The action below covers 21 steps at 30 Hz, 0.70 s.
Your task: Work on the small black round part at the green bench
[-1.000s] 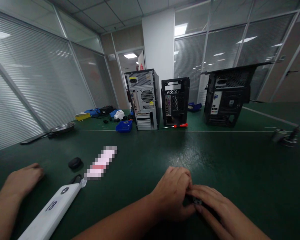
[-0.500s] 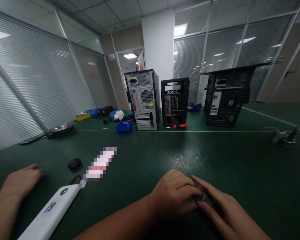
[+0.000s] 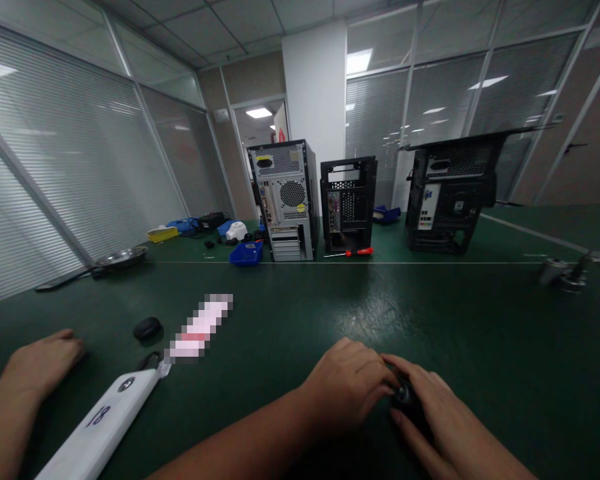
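My left hand point(image 3: 347, 387) and my right hand point(image 3: 433, 420) meet low in the view over the green table point(image 3: 300, 313). Between their fingertips sits a small dark round part point(image 3: 404, 393), mostly hidden. My left hand's fingers curl onto it from the left. From the right, my right hand's fingers close round it. I cannot make out what the part is.
Another person's hand point(image 3: 43, 363) rests flat at the far left beside a white device marked 18 point(image 3: 97, 423) and a black puck point(image 3: 147, 328). Three computer cases point(image 3: 285, 200) point(image 3: 349, 203) point(image 3: 447, 193), a red screwdriver point(image 3: 355, 252), blue bins point(image 3: 247, 253) and a metal dish point(image 3: 123, 256) stand farther back.
My hands have stayed pressed together on the small part, with the fingers shifting slightly round it. The view has drifted a little. The other person's hand has barely moved.
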Available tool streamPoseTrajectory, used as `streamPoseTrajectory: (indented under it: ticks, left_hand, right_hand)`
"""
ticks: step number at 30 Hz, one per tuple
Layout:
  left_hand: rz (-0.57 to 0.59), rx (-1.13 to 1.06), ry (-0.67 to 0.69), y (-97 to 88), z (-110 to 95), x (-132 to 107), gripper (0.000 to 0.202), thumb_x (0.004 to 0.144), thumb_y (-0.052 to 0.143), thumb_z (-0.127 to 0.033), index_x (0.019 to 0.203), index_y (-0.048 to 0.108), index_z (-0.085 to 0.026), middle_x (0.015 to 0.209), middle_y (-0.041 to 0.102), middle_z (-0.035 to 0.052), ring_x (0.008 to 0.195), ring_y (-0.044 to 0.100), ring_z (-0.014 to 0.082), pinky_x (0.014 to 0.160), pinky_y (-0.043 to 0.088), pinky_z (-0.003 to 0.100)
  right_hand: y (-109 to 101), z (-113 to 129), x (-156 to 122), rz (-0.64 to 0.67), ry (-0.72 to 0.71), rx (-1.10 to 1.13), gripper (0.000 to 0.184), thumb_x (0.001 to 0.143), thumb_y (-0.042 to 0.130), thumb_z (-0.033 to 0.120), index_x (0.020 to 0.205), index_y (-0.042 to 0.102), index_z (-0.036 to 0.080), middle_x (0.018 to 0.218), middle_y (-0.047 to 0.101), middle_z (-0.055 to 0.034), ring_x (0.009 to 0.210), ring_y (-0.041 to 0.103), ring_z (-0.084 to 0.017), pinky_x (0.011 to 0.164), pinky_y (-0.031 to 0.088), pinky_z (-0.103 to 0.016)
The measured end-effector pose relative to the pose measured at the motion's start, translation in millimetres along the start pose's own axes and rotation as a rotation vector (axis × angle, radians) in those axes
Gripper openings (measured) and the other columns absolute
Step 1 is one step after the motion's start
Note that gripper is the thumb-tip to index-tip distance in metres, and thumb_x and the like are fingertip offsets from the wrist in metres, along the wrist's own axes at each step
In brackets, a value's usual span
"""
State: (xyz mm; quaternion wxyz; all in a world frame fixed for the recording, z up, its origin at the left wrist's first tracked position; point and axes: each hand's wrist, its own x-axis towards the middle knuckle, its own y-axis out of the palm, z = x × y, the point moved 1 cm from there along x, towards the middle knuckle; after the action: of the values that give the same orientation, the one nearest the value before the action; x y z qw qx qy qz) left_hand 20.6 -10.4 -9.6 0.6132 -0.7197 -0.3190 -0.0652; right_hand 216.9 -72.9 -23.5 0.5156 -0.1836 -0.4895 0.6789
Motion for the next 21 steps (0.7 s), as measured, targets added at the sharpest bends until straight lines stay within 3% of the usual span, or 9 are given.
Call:
streamPoseTrajectory:
  ticks: [3, 5, 9, 15, 21]
  left_hand:
    - [-0.076, 0.015, -0.086, -2.3, -1, 0, 0.015, 0.098, 0.044, -0.026, 0.098, 0.054, -0.016, 0.094, 0.062, 0.0068, 0.088, 0.056, 0.0196, 0.081, 0.040, 0.034]
    - [-0.099, 0.046, -0.126, -3.6, 0, 1, 0.016, 0.097, 0.043, -0.026, 0.091, 0.053, -0.015, 0.088, 0.060, 0.0066, 0.083, 0.054, 0.0192, 0.077, 0.039, 0.034]
    - [0.013, 0.113, -0.005, 1.2, 4, 1, 0.031, 0.097, 0.051, -0.040, 0.077, 0.055, -0.017, 0.085, 0.059, 0.0040, 0.078, 0.051, 0.0172, 0.071, 0.035, 0.033]
    - [0.090, 0.118, 0.145, 12.6, 8, 0, 0.042, 0.094, 0.058, -0.055, 0.075, 0.064, -0.018, 0.083, 0.062, 0.0019, 0.076, 0.051, 0.0158, 0.069, 0.032, 0.032]
    - [0.114, 0.117, 0.143, 10.5, 7, 0, 0.041, 0.097, 0.055, -0.051, 0.075, 0.063, -0.018, 0.084, 0.063, 0.0025, 0.077, 0.052, 0.0161, 0.070, 0.033, 0.033]
  right_hand:
    - [2, -6, 0, -0.066, 0.044, 0.028, 0.051, 0.098, 0.043, 0.046, 0.136, 0.044, 0.012, 0.126, 0.044, -0.0105, 0.112, 0.048, -0.013, 0.097, 0.048, -0.024]
    - [2, -10, 0, -0.086, 0.068, 0.067, 0.043, 0.099, 0.043, 0.048, 0.123, 0.051, 0.013, 0.113, 0.050, -0.0083, 0.097, 0.052, -0.009, 0.084, 0.049, -0.019]
    - [0, -10, 2, -0.148, -0.049, 0.032, 0.036, 0.098, 0.050, 0.045, 0.088, 0.052, 0.011, 0.088, 0.049, -0.0045, 0.074, 0.046, -0.005, 0.063, 0.040, -0.014]
    - [2, -3, 0, -0.157, -0.328, -0.255, 0.023, 0.090, 0.066, 0.031, 0.091, 0.053, 0.012, 0.085, 0.047, -0.0010, 0.076, 0.043, -0.004, 0.064, 0.035, -0.015]
    - [-1, 2, -1, -0.158, -0.348, -0.309, 0.018, 0.100, 0.052, 0.031, 0.099, 0.055, 0.013, 0.088, 0.047, -0.0011, 0.076, 0.043, -0.003, 0.067, 0.035, -0.017]
